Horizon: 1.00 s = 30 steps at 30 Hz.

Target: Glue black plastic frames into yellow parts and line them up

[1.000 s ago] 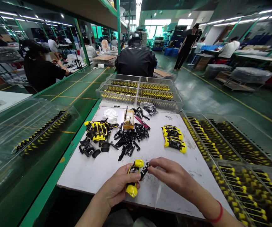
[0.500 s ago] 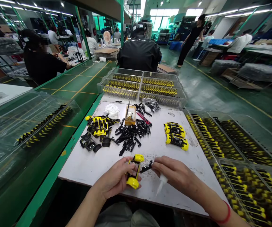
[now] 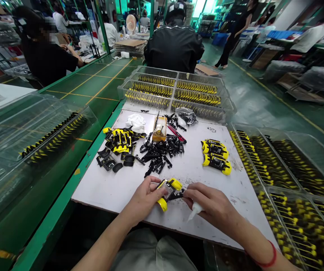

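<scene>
My left hand (image 3: 143, 197) is closed around a yellow-and-black plastic frame (image 3: 176, 184), holding it tilted above the near part of the worktable (image 3: 128, 188). Between the fingertips of my right hand (image 3: 214, 201) is a small black plastic strip (image 3: 179, 193), its left end at the frame's side; whether it is seated there I cannot tell. Tucked in the same hand is a small white bottle with a tapered nozzle (image 3: 196, 209), pointing down and left. Beyond my hands lies a pile of loose black strips (image 3: 162, 152). Several yellow-and-black frames (image 3: 122, 140) are heaped at left.
Several yellow-and-black assemblies (image 3: 217, 162) lie at right on the table. An amber box (image 3: 159, 130), a red-and-black pen-like tool (image 3: 176, 133) and white cloth (image 3: 135, 122) are farther back. Clear trays (image 3: 226, 107) of parts border the back and both sides. People sit nearby.
The frame has turned in my left hand and shifted right. My right hand has brought the black strip against its side. The head view has tipped downward.
</scene>
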Motion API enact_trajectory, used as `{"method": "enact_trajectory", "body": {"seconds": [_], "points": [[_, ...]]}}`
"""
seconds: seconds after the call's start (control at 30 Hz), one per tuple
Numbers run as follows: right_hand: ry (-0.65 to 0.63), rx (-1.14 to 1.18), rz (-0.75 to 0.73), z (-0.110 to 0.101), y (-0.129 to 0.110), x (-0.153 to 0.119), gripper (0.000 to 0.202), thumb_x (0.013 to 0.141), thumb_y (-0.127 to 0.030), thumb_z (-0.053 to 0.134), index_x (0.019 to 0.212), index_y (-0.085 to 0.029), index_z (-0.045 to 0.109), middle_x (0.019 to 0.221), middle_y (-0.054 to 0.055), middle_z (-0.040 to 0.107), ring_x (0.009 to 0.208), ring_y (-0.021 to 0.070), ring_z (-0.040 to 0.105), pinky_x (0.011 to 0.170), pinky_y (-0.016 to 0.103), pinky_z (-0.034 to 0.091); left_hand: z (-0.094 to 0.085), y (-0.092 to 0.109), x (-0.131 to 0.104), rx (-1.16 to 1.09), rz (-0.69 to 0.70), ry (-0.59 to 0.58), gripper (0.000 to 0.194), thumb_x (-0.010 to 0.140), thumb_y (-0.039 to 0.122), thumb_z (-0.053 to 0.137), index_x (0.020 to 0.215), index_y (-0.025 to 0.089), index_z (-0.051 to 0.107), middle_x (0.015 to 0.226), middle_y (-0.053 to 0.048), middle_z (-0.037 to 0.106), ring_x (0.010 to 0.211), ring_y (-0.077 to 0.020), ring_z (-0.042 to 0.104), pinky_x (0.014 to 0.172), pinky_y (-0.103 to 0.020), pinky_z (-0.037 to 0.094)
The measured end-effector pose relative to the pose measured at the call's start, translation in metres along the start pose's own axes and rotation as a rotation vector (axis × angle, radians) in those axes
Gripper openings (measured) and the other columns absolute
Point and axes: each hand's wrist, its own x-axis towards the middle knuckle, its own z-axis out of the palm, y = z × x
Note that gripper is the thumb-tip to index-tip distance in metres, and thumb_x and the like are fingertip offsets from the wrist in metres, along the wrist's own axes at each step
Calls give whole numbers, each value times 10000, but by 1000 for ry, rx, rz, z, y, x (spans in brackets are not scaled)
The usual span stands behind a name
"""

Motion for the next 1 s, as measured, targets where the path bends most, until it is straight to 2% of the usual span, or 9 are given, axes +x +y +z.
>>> {"method": "enact_trajectory", "body": {"seconds": [0.07,0.17,0.37,0.53,0.67,0.83,1.0], "points": [[-17,-16,-6,5,0,0,173,905,-132,428,927,-184,592,850,71,638,735,139,604,632,224,472,-1,-2,1,14,10,0,344,818,393,618,1050,157,525,883,-85,696,884,-201,620,790,-303,439],[-28,-44,-25,11,0,1,178,910,-138,428,935,-179,599,825,71,642,736,146,608,631,233,469,1,-4,2,-21,-21,50,375,829,436,587,1086,170,527,877,-65,676,844,-188,612,743,-294,465],[-62,-99,-40,20,1,0,193,923,-164,426,933,-179,618,820,79,637,715,150,594,619,244,456,7,-4,5,-197,-73,22,363,761,482,644,974,192,600,774,-3,535,741,-166,541,646,-318,537],[-78,-97,-46,25,1,-1,204,932,-172,409,921,-156,612,810,83,627,717,157,578,617,253,450,8,-3,7,-283,-96,-14,357,786,427,646,1026,167,598,816,-19,548,837,-172,533,763,-361,544],[-75,-54,-15,25,-1,1,250,934,-150,352,888,-157,598,777,74,617,685,148,562,583,243,443,6,-8,7,-276,-65,4,390,810,402,633,1094,144,561,893,-60,606,922,-194,564,871,-406,515],[-53,-25,11,32,1,0,152,910,-149,437,910,-166,588,832,74,629,726,150,576,619,241,445,3,-13,7,-236,-22,5,403,844,405,591,1158,156,548,962,-89,638,1001,-227,587,899,-420,509],[-82,25,74,40,3,-2,151,896,-137,436,888,-180,580,834,58,614,734,144,573,636,239,436,2,-11,6,-203,-2,-7,426,861,416,563,1208,169,549,987,-92,666,1045,-240,600,918,-408,508]]}}
